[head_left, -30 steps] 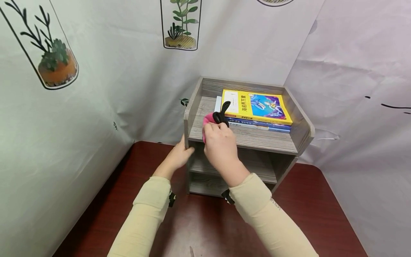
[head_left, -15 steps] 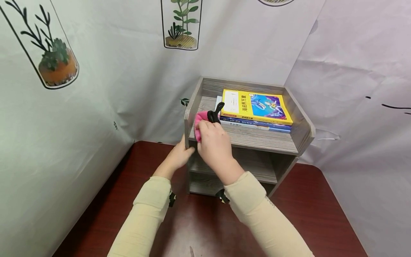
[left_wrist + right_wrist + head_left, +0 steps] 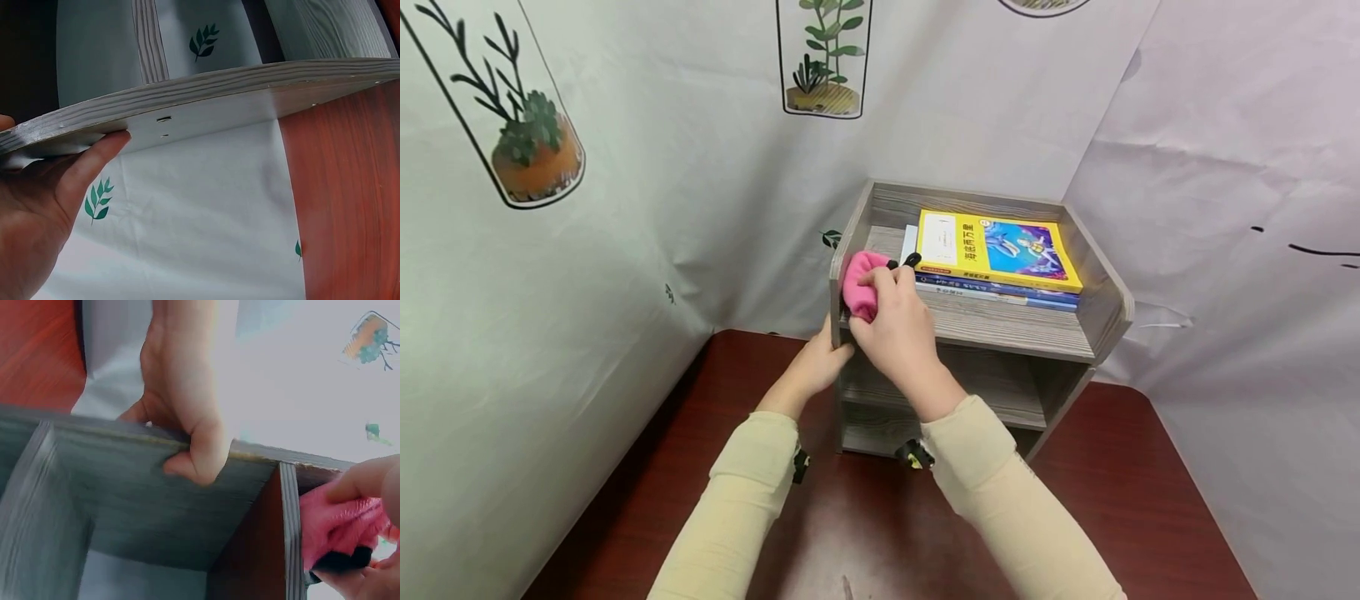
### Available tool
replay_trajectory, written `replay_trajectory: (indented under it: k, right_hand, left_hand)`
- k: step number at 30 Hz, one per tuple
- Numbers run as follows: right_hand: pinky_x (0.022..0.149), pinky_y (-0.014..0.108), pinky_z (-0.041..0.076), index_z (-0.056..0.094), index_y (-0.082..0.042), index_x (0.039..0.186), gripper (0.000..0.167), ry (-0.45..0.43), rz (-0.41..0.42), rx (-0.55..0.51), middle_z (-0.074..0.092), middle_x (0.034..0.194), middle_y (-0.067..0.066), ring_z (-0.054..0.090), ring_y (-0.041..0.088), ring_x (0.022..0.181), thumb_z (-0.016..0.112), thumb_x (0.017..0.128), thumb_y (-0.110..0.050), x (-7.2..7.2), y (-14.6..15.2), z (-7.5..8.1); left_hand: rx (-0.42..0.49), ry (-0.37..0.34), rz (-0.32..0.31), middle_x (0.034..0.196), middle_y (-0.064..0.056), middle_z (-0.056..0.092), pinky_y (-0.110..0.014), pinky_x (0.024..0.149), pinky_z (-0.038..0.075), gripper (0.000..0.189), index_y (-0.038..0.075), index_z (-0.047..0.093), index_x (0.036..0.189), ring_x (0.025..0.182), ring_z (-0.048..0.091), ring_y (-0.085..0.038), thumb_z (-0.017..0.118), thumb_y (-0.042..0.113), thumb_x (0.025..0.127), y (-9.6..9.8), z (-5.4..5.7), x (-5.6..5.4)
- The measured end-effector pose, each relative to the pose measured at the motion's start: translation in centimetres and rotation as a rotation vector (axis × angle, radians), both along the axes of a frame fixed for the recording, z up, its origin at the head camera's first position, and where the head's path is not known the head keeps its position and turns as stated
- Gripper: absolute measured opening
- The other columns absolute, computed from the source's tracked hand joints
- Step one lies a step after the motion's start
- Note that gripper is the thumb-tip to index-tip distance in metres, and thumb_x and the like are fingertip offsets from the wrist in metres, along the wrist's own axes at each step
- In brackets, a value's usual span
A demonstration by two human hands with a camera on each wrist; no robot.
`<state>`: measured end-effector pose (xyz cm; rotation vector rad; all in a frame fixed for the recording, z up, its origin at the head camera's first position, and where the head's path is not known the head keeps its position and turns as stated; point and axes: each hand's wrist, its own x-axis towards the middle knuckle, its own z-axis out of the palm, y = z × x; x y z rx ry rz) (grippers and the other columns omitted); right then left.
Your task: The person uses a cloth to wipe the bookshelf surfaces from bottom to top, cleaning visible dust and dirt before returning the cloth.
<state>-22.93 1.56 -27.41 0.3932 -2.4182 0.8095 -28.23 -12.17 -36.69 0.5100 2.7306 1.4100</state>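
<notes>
My right hand (image 3: 898,321) holds a soft pink cloth pad (image 3: 859,283) with a black loop (image 3: 910,260). The pad lies against the inner face of the left side panel, on the top tier of a grey wood-grain shelf (image 3: 1015,332). Lower down, my left hand (image 3: 816,362) grips the front edge of that same panel, thumb inside and fingers round the outer face. The right wrist view shows the pink pad (image 3: 340,522) bunched under my fingers beside a shelf board. In the left wrist view, my left hand (image 3: 47,206) is at the panel edge.
A yellow book (image 3: 996,246) tops a small stack on the shelf's upper tier, right of my right hand. The shelf stands on a dark red table (image 3: 1120,500) against white, plant-printed walls (image 3: 715,208). A thin object (image 3: 847,587) lies at the near edge.
My right hand has moved left with the pink pad, from near the books to the left side panel, and the black loop has tipped lower. My left hand stays on the panel.
</notes>
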Motion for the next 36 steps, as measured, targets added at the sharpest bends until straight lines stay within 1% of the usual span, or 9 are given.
replay_trajectory:
  k: [5, 7, 11, 14, 17, 20, 25, 31, 36]
  right_hand:
    - [0.083, 0.033, 0.044, 0.057, -0.006, 0.114, 0.037, -0.316, 0.242, -0.376, 0.048, 0.116, 0.014, 0.053, 0.024, 0.101, 0.066, 0.080, -0.017, -0.5, 1.0, 1.3]
    - [0.085, 0.034, 0.044, 0.057, -0.005, 0.116, 0.037, -0.446, 0.306, -0.439, 0.051, 0.119, 0.014, 0.052, 0.022, 0.107, 0.065, 0.081, -0.015, -0.8, 1.7, 2.0]
    - [0.081, 0.032, 0.046, 0.059, -0.007, 0.118, 0.039, -0.577, 0.335, -0.268, 0.059, 0.114, 0.011, 0.054, 0.020, 0.103, 0.068, 0.081, -0.015, -1.7, 3.1, 3.6]
    - [0.082, 0.031, 0.045, 0.061, -0.007, 0.115, 0.041, -0.596, 0.349, -0.084, 0.061, 0.112, 0.010, 0.055, 0.021, 0.100, 0.073, 0.077, -0.014, -2.3, 3.7, 4.7]
    - [0.079, 0.030, 0.044, 0.062, -0.007, 0.110, 0.039, -0.627, 0.367, 0.026, 0.061, 0.109, 0.008, 0.055, 0.020, 0.095, 0.076, 0.073, -0.010, -2.7, 3.9, 5.5]
    - [0.071, 0.029, 0.046, 0.061, -0.005, 0.100, 0.033, -0.643, 0.386, 0.081, 0.061, 0.095, 0.009, 0.058, 0.019, 0.082, 0.077, 0.071, -0.003, -3.0, 3.4, 5.9]
    - [0.060, 0.025, 0.045, 0.058, -0.006, 0.081, 0.027, -0.617, 0.334, 0.145, 0.056, 0.073, 0.003, 0.053, 0.013, 0.064, 0.078, 0.064, 0.002, -3.7, 2.1, 6.4]
    - [0.058, 0.027, 0.050, 0.056, -0.005, 0.075, 0.026, -0.637, 0.315, 0.148, 0.056, 0.069, 0.004, 0.056, 0.015, 0.059, 0.075, 0.063, 0.009, -4.5, 1.2, 6.7]
    - [0.058, 0.026, 0.050, 0.056, -0.005, 0.078, 0.027, -0.618, 0.273, 0.165, 0.057, 0.073, 0.006, 0.057, 0.016, 0.063, 0.074, 0.063, 0.008, -5.1, 1.0, 6.7]
  left_hand:
    - [-0.022, -0.006, -0.001, 0.133, -0.023, 0.046, -0.050, 0.093, 0.037, 0.069, 0.023, 0.008, 0.147, 0.113, 0.049, -0.033, 0.045, 0.019, 0.089, -0.1, 0.1, 0.0]
    - [-0.020, -0.017, -0.004, 0.133, -0.022, 0.046, -0.050, 0.092, 0.037, 0.069, 0.024, 0.008, 0.147, 0.112, 0.050, -0.032, 0.045, 0.020, 0.089, -0.1, 0.1, 0.0]
    - [-0.021, -0.042, -0.004, 0.134, -0.021, 0.045, -0.050, 0.091, 0.037, 0.071, 0.027, 0.004, 0.148, 0.111, 0.050, -0.031, 0.044, 0.021, 0.089, 0.2, 0.0, 0.1]
    - [-0.034, -0.042, -0.011, 0.134, -0.021, 0.045, -0.050, 0.090, 0.038, 0.073, 0.028, 0.001, 0.148, 0.110, 0.050, -0.031, 0.044, 0.021, 0.090, 0.4, -0.2, 0.3]
    - [-0.048, -0.034, -0.009, 0.133, -0.021, 0.046, -0.049, 0.089, 0.039, 0.072, 0.028, 0.003, 0.147, 0.109, 0.051, -0.031, 0.044, 0.022, 0.089, 0.4, -0.3, 0.4]
    - [-0.054, -0.034, -0.006, 0.131, -0.021, 0.048, -0.048, 0.085, 0.040, 0.072, 0.028, 0.003, 0.147, 0.103, 0.052, -0.030, 0.044, 0.022, 0.089, 0.4, -0.4, 0.5]
    - [-0.045, -0.037, 0.004, 0.123, -0.021, 0.052, -0.046, 0.079, 0.040, 0.070, 0.026, 0.006, 0.147, 0.093, 0.052, -0.031, 0.045, 0.021, 0.089, 0.3, -0.3, 0.5]
    - [-0.032, -0.021, 0.013, 0.135, -0.024, 0.043, -0.051, 0.091, 0.037, 0.072, 0.021, 0.006, 0.148, 0.115, 0.047, -0.035, 0.046, 0.020, 0.088, 0.0, -0.3, 0.3]
    - [-0.013, -0.012, 0.004, 0.137, -0.024, 0.041, -0.051, 0.091, 0.038, 0.073, 0.022, 0.004, 0.149, 0.114, 0.048, -0.035, 0.046, 0.018, 0.089, -0.1, -0.2, 0.3]
